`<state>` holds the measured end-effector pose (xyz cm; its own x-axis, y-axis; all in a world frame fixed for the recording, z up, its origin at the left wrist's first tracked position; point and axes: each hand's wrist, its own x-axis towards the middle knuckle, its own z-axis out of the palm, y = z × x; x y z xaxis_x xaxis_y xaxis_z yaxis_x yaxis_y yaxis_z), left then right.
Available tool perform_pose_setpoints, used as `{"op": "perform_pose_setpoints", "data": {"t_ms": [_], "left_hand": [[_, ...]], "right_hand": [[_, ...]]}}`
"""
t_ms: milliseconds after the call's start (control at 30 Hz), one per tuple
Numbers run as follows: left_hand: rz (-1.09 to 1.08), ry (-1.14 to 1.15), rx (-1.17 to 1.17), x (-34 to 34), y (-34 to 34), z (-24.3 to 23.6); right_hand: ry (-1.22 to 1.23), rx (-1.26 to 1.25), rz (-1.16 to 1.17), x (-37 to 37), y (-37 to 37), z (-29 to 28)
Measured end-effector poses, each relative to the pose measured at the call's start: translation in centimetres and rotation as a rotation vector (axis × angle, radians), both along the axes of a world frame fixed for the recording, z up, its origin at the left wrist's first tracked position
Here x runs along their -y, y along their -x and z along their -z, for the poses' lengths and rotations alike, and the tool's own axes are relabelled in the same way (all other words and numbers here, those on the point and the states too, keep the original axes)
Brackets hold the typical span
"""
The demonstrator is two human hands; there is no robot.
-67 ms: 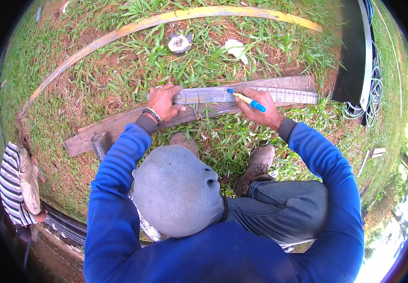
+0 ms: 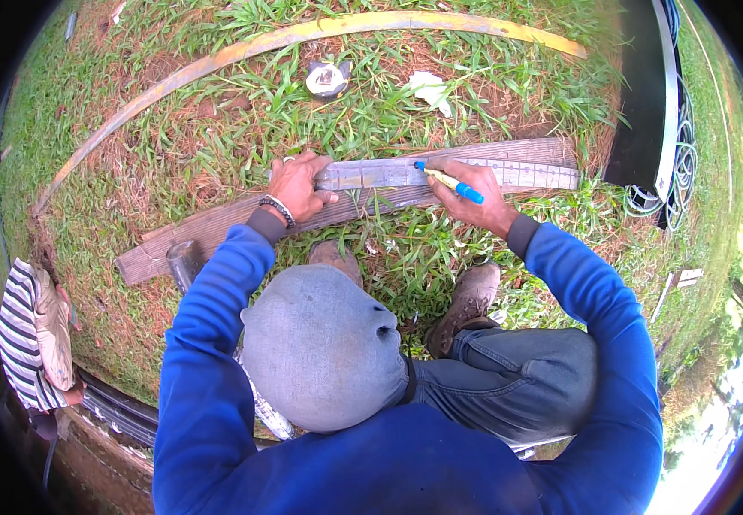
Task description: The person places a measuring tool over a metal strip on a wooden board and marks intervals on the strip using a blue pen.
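A flat grey metal strip (image 2: 370,174) with dark cross marks along its right part lies on weathered, ridged boards (image 2: 226,225) in the grass. My left hand (image 2: 299,186) grips the strip's left end, with its thumb pointing right along the near edge. Held in my right hand (image 2: 480,204) is a yellow paint marker (image 2: 447,181) with blue ends. Its tip touches the strip or sits just above it, near the middle; I cannot tell which. The side of that hand rests over the strip and the board.
A long yellow flat bar (image 2: 389,21) crosses the far grass. Nearer are a round tape measure (image 2: 328,80) and a white scrap (image 2: 431,92). A dark cylindrical metal piece (image 2: 184,264) stands by my left forearm. Black sheet (image 2: 642,103) and coiled cable (image 2: 683,163) lie right; a person (image 2: 37,335) bends at left.
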<state>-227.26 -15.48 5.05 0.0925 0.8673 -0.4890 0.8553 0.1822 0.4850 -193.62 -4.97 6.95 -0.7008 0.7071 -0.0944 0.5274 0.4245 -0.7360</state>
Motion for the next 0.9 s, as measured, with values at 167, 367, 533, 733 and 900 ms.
{"op": "perform_pose_setpoints", "data": {"t_ms": [167, 367, 533, 733, 900], "left_hand": [[0.004, -0.010, 0.008, 0.0, 0.0, 0.0], [0.003, -0.030, 0.018, 0.1, 0.0, -0.1], [0.008, -0.059, -0.004, 0.2, 0.1, 0.6], [-0.011, -0.055, 0.009, 0.3, 0.0, 0.6], [-0.009, -0.081, 0.000, 0.5, 0.0, 0.8]], "right_hand": [[-0.013, 0.007, -0.015, -0.1, -0.3, 0.3], [-0.009, -0.077, -0.017, 0.1, 0.4, -0.6], [-0.056, -0.100, -0.092, 0.5, 1.9, 0.4], [-0.036, -0.083, -0.127, 0.6, 2.8, 0.6], [0.005, -0.033, -0.105, 0.6, 2.9, 0.7]]}}
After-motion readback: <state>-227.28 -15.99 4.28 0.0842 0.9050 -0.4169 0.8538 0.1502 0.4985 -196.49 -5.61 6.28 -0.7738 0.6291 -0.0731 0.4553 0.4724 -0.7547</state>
